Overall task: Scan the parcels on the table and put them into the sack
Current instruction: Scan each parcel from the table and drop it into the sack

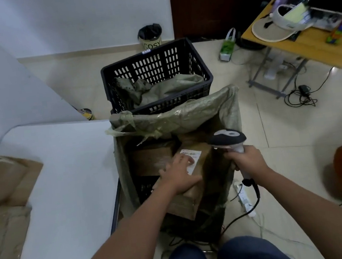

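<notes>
Cardboard parcel [195,176] sitting tilted inside the sack [185,114].
Left hand [179,177] is lying flat on its white label [192,159]; right hand [247,160] is gripping the scanner [228,139].

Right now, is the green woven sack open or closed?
Open: the green woven sack gapes upward, and the brown cardboard parcel under the left hand shows inside.
</notes>
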